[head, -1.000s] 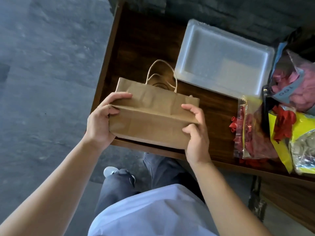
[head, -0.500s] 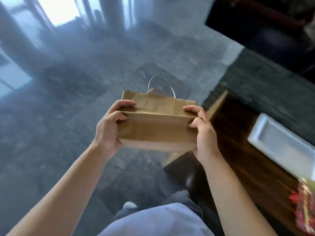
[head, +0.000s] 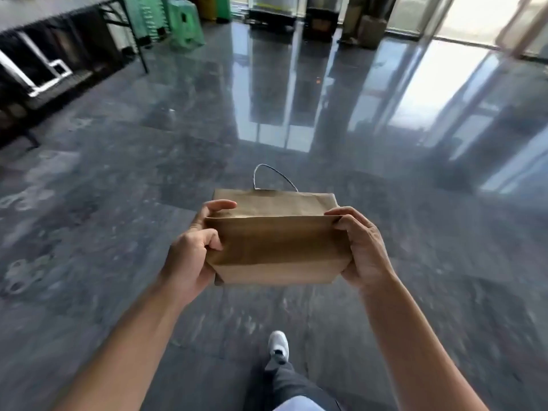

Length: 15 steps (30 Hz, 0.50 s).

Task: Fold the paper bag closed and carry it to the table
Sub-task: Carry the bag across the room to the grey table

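Note:
A brown paper bag (head: 275, 241) with its top folded over is held in the air in front of me, above the dark floor. A thin cord handle (head: 268, 173) sticks up behind the fold. My left hand (head: 192, 250) grips the bag's left end, thumb on the folded flap. My right hand (head: 360, 247) grips the right end in the same way. A dark folding table (head: 56, 10) stands at the far left, well away from the bag.
Glossy dark stone floor (head: 296, 114) stretches ahead with bright window reflections. Green plastic stools (head: 181, 22) are stacked at the back left next to the table legs. Boxes and doors line the far wall. My foot in a white shoe (head: 278, 345) is below the bag.
The bag has been lifted off the wooden table with the white tray and balloon packets. The view has swung round to the open floor; both hands keep the same grip.

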Tool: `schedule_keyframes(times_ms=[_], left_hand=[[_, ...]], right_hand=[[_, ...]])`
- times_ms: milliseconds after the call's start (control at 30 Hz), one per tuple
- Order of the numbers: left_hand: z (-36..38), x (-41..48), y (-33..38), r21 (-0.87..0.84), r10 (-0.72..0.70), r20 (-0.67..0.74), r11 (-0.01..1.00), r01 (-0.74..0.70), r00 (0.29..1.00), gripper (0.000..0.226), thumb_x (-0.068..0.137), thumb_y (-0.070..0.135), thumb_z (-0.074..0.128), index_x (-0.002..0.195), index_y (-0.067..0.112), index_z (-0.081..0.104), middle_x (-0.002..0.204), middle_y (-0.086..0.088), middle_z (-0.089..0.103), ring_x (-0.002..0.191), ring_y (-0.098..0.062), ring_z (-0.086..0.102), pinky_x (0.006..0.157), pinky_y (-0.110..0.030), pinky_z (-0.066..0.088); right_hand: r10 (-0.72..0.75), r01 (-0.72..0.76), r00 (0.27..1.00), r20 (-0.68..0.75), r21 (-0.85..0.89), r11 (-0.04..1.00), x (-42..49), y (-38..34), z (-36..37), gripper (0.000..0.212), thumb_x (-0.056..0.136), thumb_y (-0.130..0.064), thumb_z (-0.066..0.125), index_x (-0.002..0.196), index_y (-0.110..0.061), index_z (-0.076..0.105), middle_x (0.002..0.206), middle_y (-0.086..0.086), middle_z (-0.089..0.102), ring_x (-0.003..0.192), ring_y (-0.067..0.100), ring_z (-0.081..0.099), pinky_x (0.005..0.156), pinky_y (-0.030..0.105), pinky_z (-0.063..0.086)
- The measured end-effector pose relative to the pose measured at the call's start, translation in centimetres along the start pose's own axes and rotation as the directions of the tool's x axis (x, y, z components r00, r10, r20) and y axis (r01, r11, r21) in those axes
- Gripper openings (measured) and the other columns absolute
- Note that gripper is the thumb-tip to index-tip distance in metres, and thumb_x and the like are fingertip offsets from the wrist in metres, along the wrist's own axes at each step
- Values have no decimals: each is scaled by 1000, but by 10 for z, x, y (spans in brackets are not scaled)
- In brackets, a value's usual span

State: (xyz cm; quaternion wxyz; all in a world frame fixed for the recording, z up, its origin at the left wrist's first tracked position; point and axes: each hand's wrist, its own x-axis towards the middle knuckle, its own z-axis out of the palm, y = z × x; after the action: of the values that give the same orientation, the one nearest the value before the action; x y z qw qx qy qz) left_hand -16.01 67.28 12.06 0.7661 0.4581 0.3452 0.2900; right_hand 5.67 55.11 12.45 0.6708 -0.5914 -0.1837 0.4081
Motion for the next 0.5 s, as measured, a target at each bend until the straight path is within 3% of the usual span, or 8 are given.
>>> schedule_keyframes(times_ms=[100,233,500], left_hand=[[-34,40,19,-28,30,-135,999,-34,990,70,51,0,38,106,32,66,94,-10,56,61,-17,55,57,-28,39],[-63,116,56,-30,76,-263,996,-87,962,70,48,1,38,103,33,68,93,-11,55,62,-18,56,48,-25,48],[-114,252,142,-21,131,-442,988,-156,888,66,49,5,39,102,32,69,100,-14,54,69,-25,53,55,-29,49]], right_hand=[[36,-36,994,103,-1,999,65,2,48,19,79,-4,52,77,-13,68,66,1,49,58,15,44,47,20,34],[15,-12,986,166,-23,1000,153,-7,102,17,75,-6,52,76,-14,67,65,2,46,62,16,41,51,24,31],[-15,57,957,289,-136,989,313,-45,210,17,66,-13,54,76,-20,67,60,-2,44,62,16,38,52,28,28]])
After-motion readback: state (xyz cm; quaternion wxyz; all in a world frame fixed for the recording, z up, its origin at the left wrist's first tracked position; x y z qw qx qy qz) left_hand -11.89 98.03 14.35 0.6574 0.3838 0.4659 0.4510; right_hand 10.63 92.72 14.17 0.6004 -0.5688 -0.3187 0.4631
